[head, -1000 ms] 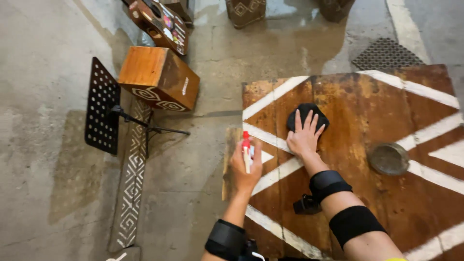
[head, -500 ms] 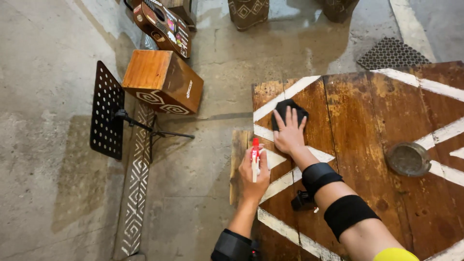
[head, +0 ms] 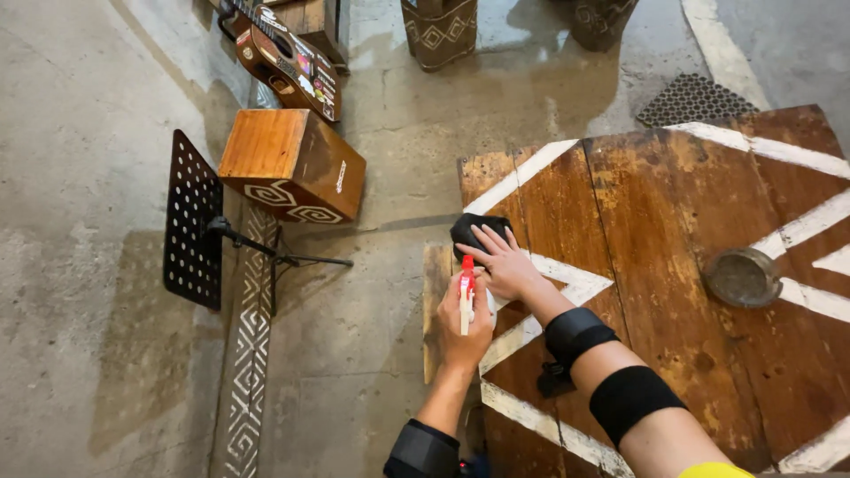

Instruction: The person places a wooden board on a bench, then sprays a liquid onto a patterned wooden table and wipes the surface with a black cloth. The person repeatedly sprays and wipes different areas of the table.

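table (head: 673, 204): brown wood, white stripes | on it: black cloth (head: 474, 232), round metal dish (head: 742, 276)

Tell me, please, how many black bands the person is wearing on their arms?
3: one black band at the right wrist, a second black band higher up that forearm, and a third black band on the left forearm. More could be hidden below the frame.
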